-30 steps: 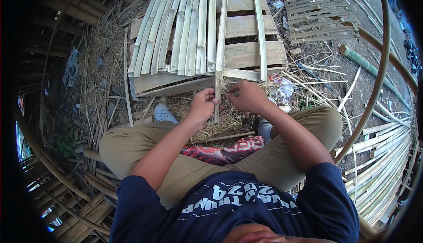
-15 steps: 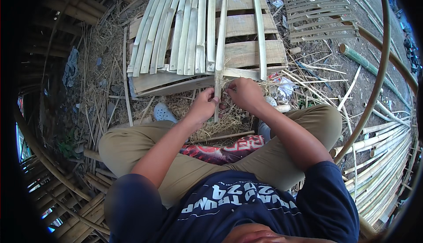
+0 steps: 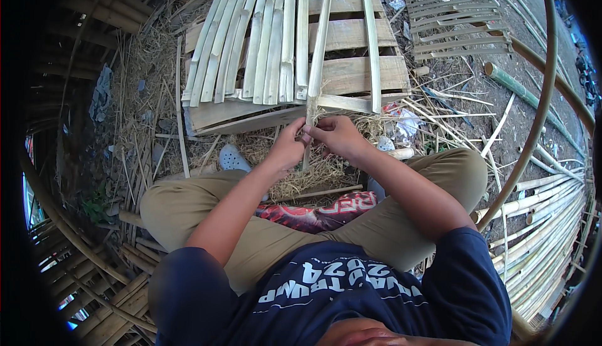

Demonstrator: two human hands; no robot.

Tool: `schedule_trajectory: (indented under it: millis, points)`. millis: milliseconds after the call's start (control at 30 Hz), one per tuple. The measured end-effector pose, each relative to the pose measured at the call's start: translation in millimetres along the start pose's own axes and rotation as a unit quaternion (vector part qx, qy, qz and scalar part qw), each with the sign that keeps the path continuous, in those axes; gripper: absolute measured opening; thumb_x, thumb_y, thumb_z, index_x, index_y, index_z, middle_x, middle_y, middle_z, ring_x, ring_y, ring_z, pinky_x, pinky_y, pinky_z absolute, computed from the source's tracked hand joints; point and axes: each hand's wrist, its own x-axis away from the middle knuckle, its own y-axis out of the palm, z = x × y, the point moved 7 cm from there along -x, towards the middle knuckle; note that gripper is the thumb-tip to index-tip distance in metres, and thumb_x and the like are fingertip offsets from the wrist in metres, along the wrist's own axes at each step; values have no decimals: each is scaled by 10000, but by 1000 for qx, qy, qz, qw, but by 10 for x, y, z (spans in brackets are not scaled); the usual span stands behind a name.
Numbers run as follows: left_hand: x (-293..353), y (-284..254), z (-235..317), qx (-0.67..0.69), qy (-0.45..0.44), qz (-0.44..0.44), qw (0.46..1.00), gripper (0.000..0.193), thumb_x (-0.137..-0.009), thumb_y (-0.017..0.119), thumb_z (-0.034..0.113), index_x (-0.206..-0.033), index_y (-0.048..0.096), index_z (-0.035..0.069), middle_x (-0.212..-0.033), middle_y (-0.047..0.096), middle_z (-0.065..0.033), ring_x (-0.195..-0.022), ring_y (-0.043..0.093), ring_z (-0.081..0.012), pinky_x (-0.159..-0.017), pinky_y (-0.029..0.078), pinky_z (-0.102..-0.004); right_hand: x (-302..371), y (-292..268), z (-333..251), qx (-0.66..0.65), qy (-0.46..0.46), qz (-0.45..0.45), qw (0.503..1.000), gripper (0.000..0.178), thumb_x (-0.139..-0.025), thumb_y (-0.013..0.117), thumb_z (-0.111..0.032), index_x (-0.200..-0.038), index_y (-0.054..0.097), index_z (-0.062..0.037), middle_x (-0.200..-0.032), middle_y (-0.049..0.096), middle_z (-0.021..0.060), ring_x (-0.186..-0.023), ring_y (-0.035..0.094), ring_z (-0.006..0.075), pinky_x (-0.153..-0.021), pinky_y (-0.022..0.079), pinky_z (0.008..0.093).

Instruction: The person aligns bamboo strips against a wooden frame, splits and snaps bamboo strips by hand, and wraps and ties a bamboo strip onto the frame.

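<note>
A long pale bamboo strip point(image 3: 318, 57) runs from the far edge of a low wooden slatted platform point(image 3: 364, 75) toward me, its near end sticking out past the front. Closed round that end is my left hand point(image 3: 288, 148). My right hand point(image 3: 340, 138) is closed too, thumb and finger pinching at the strip right beside the left fingertips. Just beyond the hands, a short bamboo crosspiece point(image 3: 343, 103) joins this strip to another strip point(image 3: 370, 45) on the right. Several more bamboo strips point(image 3: 251, 45) lie side by side on the platform's left.
Straw and shavings point(image 3: 329, 173) cover the ground between my feet. At the far right lies a slatted bamboo panel point(image 3: 461, 23), with a green bamboo pole point(image 3: 511, 82) nearer. A fan of bamboo poles point(image 3: 539, 239) spreads at right. One curved pole point(image 3: 544, 107) arches across there.
My right hand has moved left and down, meeting the left fingers at the strip. The strip's far end has swung slightly right.
</note>
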Motion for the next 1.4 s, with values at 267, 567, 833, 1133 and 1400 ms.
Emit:
schedule_trajectory:
  millis: [267, 567, 833, 1133, 1400]
  points:
    - [-272, -21, -209, 77, 2, -131, 988, 405, -997, 589, 76, -1383, 494, -3, -1285, 621, -97, -1174, 581, -159, -1021, 444, -316, -76, -57, 92, 7, 11, 25, 1000, 233, -972, 684, -203, -965, 691, 30, -844, 700, 72, -712, 669, 121, -570, 543, 252]
    - [-469, 21, -371, 325, -38, -224, 918, 296, -1048, 542, 293, -1218, 554, 51, -1107, 666, -73, -1041, 645, -207, -937, 511, -444, -40, 10, 162, -42, 47, -1, 998, 358, -1020, 609, -274, -1009, 655, 81, -879, 705, 150, -693, 707, 189, -604, 619, 322]
    - [-546, 45, -459, 274, -34, -211, 938, 338, -1045, 534, 356, -1207, 593, 65, -1125, 654, -51, -1011, 645, -181, -909, 531, -404, 195, 145, 68, -23, 115, -30, 993, 484, -999, 627, -353, -1080, 610, 123, -864, 678, 206, -704, 718, 266, -593, 656, 364]
    - [-490, 189, -378, 235, -25, -309, 921, 472, -1041, 492, 455, -1252, 562, 39, -1095, 639, -71, -955, 640, -169, -808, 532, -323, 335, 134, 91, 42, 46, 1, 998, 305, -930, 724, -177, -1009, 646, 107, -825, 691, 143, -716, 698, 217, -593, 648, 375]
    - [-138, 149, 88, -83, 102, -93, 987, 385, -1076, 417, 301, -916, 610, 8, -696, 568, -33, -580, 513, -145, -548, 392, -336, 460, 48, 8, -127, -7, -27, 991, 281, -973, 624, -215, -1032, 552, 50, -711, 582, 73, -559, 613, 183, -457, 497, 362]
